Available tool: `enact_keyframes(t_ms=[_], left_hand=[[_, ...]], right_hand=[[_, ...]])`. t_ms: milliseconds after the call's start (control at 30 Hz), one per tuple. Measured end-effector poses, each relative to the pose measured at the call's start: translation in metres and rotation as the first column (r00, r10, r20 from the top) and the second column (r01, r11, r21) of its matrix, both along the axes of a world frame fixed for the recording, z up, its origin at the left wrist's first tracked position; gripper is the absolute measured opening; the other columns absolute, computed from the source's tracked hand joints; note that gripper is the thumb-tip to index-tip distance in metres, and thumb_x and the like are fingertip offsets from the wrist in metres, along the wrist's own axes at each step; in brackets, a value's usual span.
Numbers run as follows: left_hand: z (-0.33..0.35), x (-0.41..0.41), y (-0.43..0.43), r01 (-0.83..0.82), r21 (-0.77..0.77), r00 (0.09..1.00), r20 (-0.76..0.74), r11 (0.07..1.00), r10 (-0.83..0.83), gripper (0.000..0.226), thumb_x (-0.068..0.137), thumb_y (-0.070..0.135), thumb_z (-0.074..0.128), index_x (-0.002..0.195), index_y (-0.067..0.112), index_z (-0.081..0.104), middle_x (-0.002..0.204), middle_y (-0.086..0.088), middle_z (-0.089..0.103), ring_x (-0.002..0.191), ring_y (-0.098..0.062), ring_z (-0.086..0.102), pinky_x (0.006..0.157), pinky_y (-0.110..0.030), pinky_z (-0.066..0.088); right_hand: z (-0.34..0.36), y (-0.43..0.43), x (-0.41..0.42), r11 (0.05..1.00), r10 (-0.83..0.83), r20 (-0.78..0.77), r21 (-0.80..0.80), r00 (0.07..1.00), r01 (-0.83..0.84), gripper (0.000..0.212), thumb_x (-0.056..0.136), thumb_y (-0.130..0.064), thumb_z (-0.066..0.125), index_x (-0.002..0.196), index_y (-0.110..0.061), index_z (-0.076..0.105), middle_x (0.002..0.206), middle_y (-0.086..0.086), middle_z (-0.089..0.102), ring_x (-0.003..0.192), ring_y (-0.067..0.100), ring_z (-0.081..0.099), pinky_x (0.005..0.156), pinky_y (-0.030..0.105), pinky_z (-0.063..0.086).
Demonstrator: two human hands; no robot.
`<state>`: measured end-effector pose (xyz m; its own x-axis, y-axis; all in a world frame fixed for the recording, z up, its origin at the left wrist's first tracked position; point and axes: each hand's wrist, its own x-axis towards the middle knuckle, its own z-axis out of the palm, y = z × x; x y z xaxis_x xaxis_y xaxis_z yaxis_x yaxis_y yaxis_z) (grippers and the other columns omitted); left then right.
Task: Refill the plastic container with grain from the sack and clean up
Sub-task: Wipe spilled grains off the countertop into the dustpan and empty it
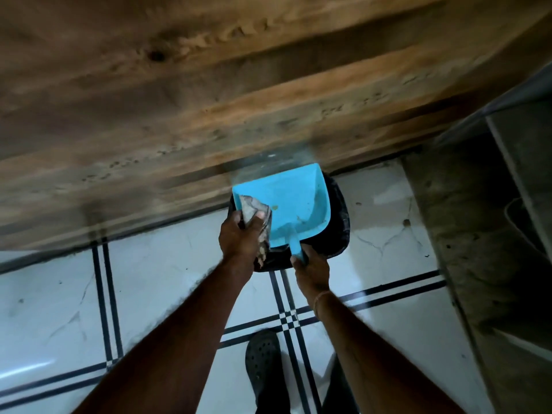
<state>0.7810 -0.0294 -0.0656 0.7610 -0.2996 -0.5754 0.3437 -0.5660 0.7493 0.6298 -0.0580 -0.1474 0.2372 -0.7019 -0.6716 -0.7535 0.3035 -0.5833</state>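
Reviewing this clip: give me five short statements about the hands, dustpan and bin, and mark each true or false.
1. The right hand holds the blue dustpan by its handle. True.
2. The left hand is empty. False: it grips a crumpled cloth at the dustpan's left edge.
3. The dustpan is held over a black bin. True.
4. The dustpan is heaped with grain. False: it is nearly bare, with only a few specks.
5. The bin stands on the wooden surface. False: it sits on the tiled floor beside it.
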Motion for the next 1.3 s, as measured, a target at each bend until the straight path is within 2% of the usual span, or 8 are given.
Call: enact_keyframes(t_ms=[233,367,533,733,933,1100,1200,1300], left_hand=[[0.016,-0.012,0.015,-0.033,-0.041,0.982,-0.185,0.999,0.025,0.043,0.086,0.039,0.076,0.112,0.006,0.071,0.104,-0.018,0.076,0.096,-0.036,0.074,0.076,-0.04,0.061],[0.093,-0.028,0.012,0.032,-0.153,0.94,-0.33,0.988,-0.082,0.03,0.098,0.033,0.063,0.119,0.012,0.069,0.108,-0.01,0.077,0.089,-0.024,0.075,0.061,-0.03,0.058],[0.199,-0.066,0.003,0.188,-0.253,0.862,-0.42,0.949,-0.283,0.031,0.102,0.029,0.055,0.125,0.011,0.066,0.113,-0.01,0.076,0.095,-0.023,0.074,0.068,-0.031,0.059],[0.378,-0.117,-0.008,0.386,-0.319,0.797,-0.357,0.866,-0.487,0.029,0.1,0.021,0.059,0.126,0.009,0.066,0.104,-0.006,0.079,0.084,-0.011,0.074,0.067,-0.026,0.058],[0.514,-0.187,-0.028,0.574,-0.275,0.68,-0.363,0.771,-0.637,0.075,0.071,0.082,0.066,0.124,0.03,0.069,0.114,0.0,0.077,0.101,-0.019,0.075,0.089,-0.041,0.06],[0.589,-0.26,-0.069,0.638,-0.37,0.678,-0.145,0.675,-0.721,0.021,0.098,0.028,0.064,0.091,0.011,0.074,0.077,0.0,0.078,0.074,-0.017,0.071,0.054,-0.019,0.054],[0.608,-0.298,-0.1,0.663,-0.406,0.676,-0.034,0.628,-0.736,0.019,0.099,0.02,0.063,0.085,0.011,0.073,0.069,0.005,0.076,0.066,-0.01,0.07,0.054,-0.017,0.054],[0.612,-0.333,-0.131,0.714,-0.394,0.656,0.09,0.578,-0.749,0.012,0.098,0.018,0.066,0.09,0.009,0.07,0.068,0.007,0.073,0.068,-0.008,0.066,0.057,-0.017,0.05]], right_hand=[[0.037,-0.006,-0.006,0.999,-0.005,-0.172,-0.049,0.985,-0.004,0.067,0.09,-0.026,0.07,0.148,-0.008,0.043,0.14,0.017,0.041,0.13,0.039,0.045,0.104,0.042,0.045],[0.133,-0.022,-0.025,0.906,-0.39,0.271,0.283,0.88,0.314,0.04,0.093,-0.03,0.072,0.126,-0.009,0.062,0.122,0.011,0.068,0.121,0.033,0.062,0.092,0.035,0.052],[0.262,-0.043,-0.044,0.864,-0.38,0.474,0.488,0.794,0.123,0.048,0.099,-0.055,0.05,0.129,-0.02,0.067,0.124,0.007,0.073,0.118,0.023,0.068,0.1,0.044,0.053],[0.452,-0.056,-0.11,0.882,-0.433,0.502,0.407,0.748,0.238,0.047,0.097,-0.039,0.063,0.117,0.002,0.067,0.107,0.019,0.074,0.101,0.034,0.068,0.098,0.053,0.053],[0.587,-0.047,-0.197,0.889,-0.451,0.598,0.233,0.662,0.395,0.03,0.094,-0.033,0.067,0.099,-0.003,0.061,0.078,0.013,0.065,0.067,0.024,0.061,0.056,0.033,0.053],[0.642,-0.066,-0.27,0.815,-0.505,0.655,0.15,0.561,0.559,0.054,0.08,-0.049,0.082,0.105,-0.005,0.064,0.107,0.029,0.068,0.096,0.045,0.068,0.09,0.057,0.056],[0.673,-0.078,-0.31,0.742,-0.536,0.731,0.169,0.423,0.649,0.032,0.096,-0.018,0.069,0.12,-0.005,0.054,0.105,0.022,0.068,0.076,0.017,0.075,0.063,0.034,0.064],[0.679,-0.093,-0.343,0.731,-0.508,0.73,0.084,0.457,0.677,0.055,0.077,-0.041,0.085,0.12,-0.03,0.053,0.112,0.031,0.067,0.09,0.039,0.074,0.076,0.062,0.06]])
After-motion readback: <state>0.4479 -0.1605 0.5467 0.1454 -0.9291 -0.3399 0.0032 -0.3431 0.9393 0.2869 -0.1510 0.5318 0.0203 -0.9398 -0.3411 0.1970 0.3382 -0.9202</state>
